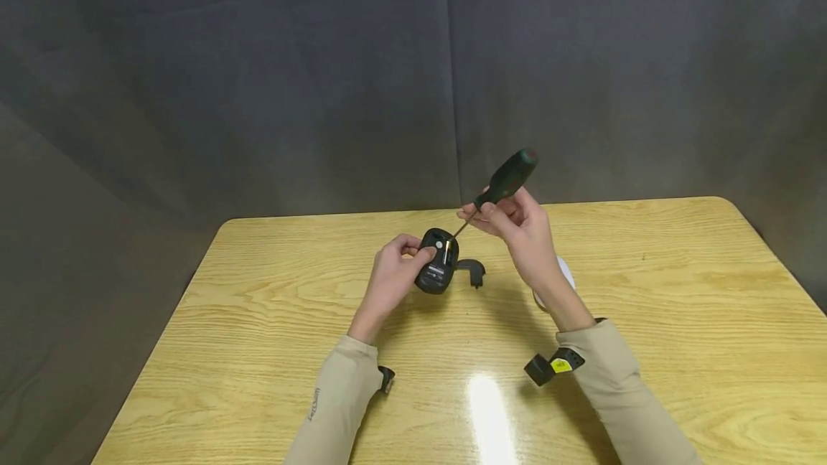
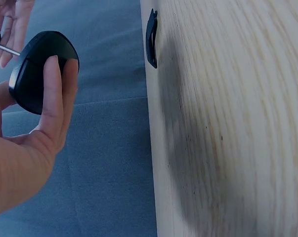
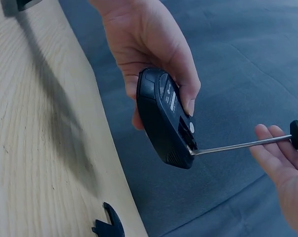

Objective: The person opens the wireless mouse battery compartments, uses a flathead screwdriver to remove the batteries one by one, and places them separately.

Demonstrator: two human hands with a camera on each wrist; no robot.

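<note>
1. Our left hand [image 1: 395, 271] grips a black mouse [image 1: 437, 261], thumb on one side and fingers curled round the other, with its underside turned up towards us.
2. We hold the mouse raised above the table [image 1: 258, 350], near the middle of it and towards the far edge.
3. From the right wrist the mouse [image 3: 164, 116] shows a label, a small round white spot and an open recess on its underside.
4. Our right hand [image 1: 520, 224] holds a screwdriver [image 1: 500, 185] by its dark green handle, fingers wrapped about the lower end of the handle, which slants up and to the right.
5. The metal shaft [image 3: 240, 145] runs down from the handle to the mouse, and its tip sits at the edge of the recess, touching the mouse.
6. From the left wrist we see the rounded top of the mouse [image 2: 42, 69] against our fingers [image 2: 52, 98], with a short piece of the shaft beyond it.
7. A black curved cover piece [image 1: 472, 270] lies flat on the table just to the right of the mouse.
8. Part of a white round thing [image 1: 566, 273] shows on the table behind our right wrist; we cannot tell what it is.
9. A grey cloth [image 1: 323, 77] hangs behind the table.
</note>
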